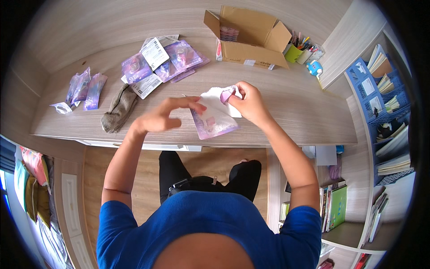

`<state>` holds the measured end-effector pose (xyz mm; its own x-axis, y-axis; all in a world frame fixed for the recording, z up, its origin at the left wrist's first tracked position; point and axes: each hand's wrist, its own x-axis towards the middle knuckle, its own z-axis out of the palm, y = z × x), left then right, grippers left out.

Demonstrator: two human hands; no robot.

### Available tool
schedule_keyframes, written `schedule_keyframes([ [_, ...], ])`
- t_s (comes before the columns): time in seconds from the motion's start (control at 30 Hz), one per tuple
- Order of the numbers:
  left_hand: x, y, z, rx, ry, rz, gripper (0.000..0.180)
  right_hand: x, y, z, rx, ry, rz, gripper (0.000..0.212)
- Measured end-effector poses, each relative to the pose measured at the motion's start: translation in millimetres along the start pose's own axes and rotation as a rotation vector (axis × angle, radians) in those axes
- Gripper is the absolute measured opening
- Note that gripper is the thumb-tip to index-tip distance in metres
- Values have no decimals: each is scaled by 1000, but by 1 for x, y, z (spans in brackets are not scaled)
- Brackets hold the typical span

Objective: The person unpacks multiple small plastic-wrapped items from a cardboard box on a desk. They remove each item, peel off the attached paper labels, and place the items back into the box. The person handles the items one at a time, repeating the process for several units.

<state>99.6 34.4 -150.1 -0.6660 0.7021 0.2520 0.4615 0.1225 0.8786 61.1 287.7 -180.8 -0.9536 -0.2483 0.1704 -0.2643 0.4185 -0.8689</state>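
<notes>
In front of me on the desk lies a flat purple packet (pixel 215 128) with a clear or white front. A crumpled white sheet (pixel 214 96) with a pink-purple patch rests over its upper part. My right hand (pixel 249 104) pinches this white sheet at its upper right edge. My left hand (pixel 162 115) is a little blurred, its fingers apart, with the fingertips over the packet's left edge; whether they touch it I cannot tell. A fuzzy grey-brown pouch (pixel 119 110) lies left of that hand. Beyond it are several purple packets (pixel 179 58) with white labels.
More purple packets (pixel 95 91) lie at the far left. At the back stands an open cardboard box (pixel 251 49) with packets inside. Right of it are a green pen cup (pixel 293 54) and a small blue toy (pixel 314 68). Blue file holders (pixel 363 85) fill the right-hand shelf.
</notes>
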Motion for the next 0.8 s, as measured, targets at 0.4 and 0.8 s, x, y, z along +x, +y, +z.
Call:
schedule_keyframes([
  [0.4, 36, -6, 60, 547, 618, -273, 45, -20, -37, 31, -136, 230, -318, 15],
  [0.8, 43, -37, 61, 577, 755, -47, 27, -23, -30, 40, -284, 187, -532, 20],
])
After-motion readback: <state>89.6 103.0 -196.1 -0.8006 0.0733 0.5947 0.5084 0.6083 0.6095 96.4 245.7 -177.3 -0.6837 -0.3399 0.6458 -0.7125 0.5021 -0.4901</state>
